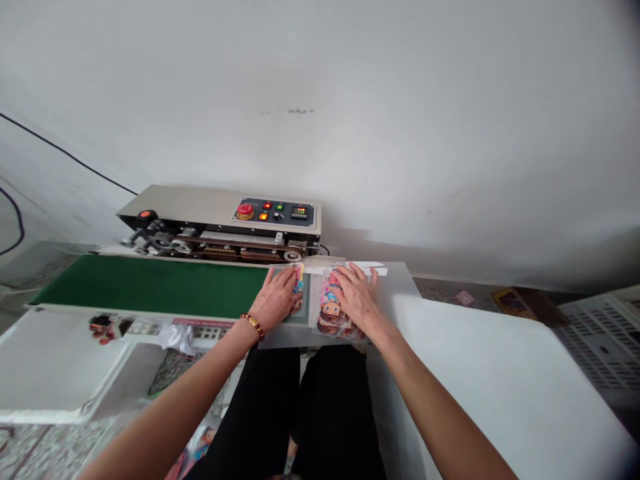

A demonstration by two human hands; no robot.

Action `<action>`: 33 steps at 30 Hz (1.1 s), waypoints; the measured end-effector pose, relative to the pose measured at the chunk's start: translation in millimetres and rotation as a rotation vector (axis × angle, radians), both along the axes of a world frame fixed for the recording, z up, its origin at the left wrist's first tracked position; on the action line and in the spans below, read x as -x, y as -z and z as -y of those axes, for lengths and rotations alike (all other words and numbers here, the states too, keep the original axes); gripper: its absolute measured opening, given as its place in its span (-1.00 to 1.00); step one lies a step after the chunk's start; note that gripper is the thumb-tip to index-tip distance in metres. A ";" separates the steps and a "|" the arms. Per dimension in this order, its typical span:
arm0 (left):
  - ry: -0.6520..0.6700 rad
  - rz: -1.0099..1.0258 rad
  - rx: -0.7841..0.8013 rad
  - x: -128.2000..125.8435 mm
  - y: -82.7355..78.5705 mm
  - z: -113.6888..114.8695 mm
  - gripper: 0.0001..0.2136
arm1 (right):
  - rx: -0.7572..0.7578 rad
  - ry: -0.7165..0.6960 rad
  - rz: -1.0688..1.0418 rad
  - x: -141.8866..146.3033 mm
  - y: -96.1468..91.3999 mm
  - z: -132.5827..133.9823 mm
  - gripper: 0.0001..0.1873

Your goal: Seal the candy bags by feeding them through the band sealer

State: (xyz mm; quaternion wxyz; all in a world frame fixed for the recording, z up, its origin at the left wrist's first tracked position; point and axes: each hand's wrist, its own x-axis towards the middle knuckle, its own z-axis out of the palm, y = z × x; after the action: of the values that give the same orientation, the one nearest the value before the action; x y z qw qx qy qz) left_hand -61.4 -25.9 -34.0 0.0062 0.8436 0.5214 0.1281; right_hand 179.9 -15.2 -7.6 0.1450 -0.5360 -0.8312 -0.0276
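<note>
My left hand (277, 299) lies flat on a colourful printed packet (299, 288) at the right end of the green conveyor belt (150, 287). My right hand (356, 297) presses flat on a second packet (330, 313) with a cartoon figure, lying on the grey feed plate (400, 280) beside the belt. Both packets point their top edges at the band sealer machine (225, 227). A bead bracelet is on my left wrist.
The sealer's control panel (275, 212) shows a red stop button and lit indicators. A white table (500, 360) extends to the right, a white surface (50, 360) to the left. A white crate (600, 340) stands at far right. My legs are below the plate.
</note>
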 end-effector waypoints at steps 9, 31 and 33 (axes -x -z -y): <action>-0.224 -0.008 -0.038 75.8 -0.6 4.6 -0.60 | 0.077 -0.205 0.093 31.2 -4.5 -21.3 -0.67; -0.179 0.047 -0.015 65.0 0.5 10.4 -0.58 | 0.071 -0.207 0.102 27.8 -7.5 -9.7 -0.63; -0.173 0.086 -0.047 50.4 -1.7 10.3 -0.61 | 0.064 -0.227 0.095 33.1 -8.5 -12.6 -0.63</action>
State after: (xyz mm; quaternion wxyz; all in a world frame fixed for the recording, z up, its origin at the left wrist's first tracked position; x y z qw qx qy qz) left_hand -111.8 -36.2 -32.2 -0.0023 0.7890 0.5884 0.1766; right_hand 146.8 -2.6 0.9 0.0904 -0.4412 -0.8928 -0.0096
